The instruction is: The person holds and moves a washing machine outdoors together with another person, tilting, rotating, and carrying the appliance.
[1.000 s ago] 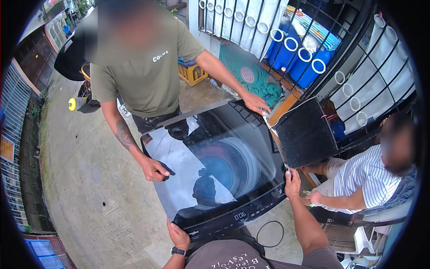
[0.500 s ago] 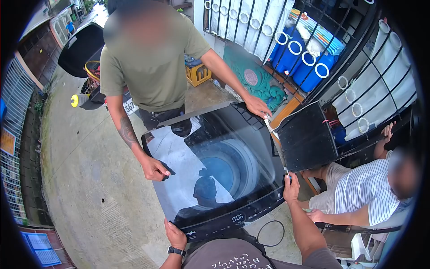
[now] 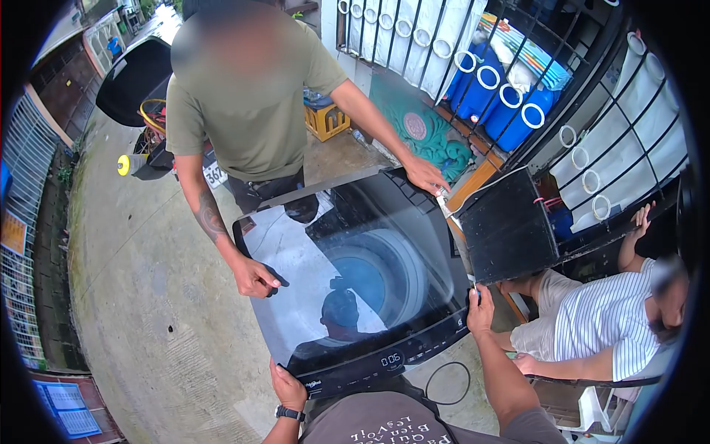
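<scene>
A black washing machine with a glass lid (image 3: 355, 274) stands tilted in front of me, its display reading 0:06. My left hand (image 3: 289, 388) grips its near left corner, a watch on the wrist. At the near right corner, my right hand (image 3: 481, 308) has its fingers wrapped round the edge. Across the machine a co-worker in a green shirt (image 3: 244, 103) has one hand (image 3: 256, 279) on the left side and the other (image 3: 427, 176) at the far right corner. The round tub shows through the glass, along with reflections.
A person in a striped shirt (image 3: 603, 314) is at the right, one hand raised to a dark frame. A black panel (image 3: 510, 222) stands beside the machine. Behind are a barred window, blue containers (image 3: 518, 111), a yellow crate (image 3: 326, 120) and an open-lidded box (image 3: 137, 81).
The person in the striped shirt has leaned further right and raised a hand to the frame. The view has shifted slightly; the hands on the machine keep their places.
</scene>
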Tool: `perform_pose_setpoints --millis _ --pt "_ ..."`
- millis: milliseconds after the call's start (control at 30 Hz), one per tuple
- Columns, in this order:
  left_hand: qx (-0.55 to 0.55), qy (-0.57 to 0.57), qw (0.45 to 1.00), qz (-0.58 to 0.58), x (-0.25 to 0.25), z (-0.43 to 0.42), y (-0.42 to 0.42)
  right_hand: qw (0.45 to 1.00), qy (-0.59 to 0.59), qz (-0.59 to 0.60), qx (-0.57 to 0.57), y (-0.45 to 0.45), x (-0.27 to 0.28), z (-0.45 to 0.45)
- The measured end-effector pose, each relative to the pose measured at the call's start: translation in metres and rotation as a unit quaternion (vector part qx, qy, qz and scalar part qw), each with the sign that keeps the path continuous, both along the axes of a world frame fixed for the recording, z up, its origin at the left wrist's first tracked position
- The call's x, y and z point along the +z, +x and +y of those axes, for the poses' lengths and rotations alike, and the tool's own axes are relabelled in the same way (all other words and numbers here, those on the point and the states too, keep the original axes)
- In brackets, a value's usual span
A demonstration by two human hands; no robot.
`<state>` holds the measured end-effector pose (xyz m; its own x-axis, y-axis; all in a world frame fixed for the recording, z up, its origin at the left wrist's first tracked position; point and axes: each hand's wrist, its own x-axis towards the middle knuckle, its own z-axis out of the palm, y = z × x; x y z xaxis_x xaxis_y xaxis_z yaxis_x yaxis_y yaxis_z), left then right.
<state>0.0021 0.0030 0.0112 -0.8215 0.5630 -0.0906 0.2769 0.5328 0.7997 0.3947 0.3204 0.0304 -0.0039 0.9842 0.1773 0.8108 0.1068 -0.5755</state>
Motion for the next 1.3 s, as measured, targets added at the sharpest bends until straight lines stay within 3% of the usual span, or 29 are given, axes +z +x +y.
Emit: perform_pose_setpoints --millis 867,1300 --pt "-0.003 -0.014 1.0 -0.008 -0.021 -0.01 -0.004 1.0 0.008 0.03 -0.003 -0.003 0.004 0.0" --pt "-0.005 -0.009 1.0 -0.015 -0.005 -0.003 -0.002 1.0 0.009 0.021 -0.002 -0.005 0.006 0.0"
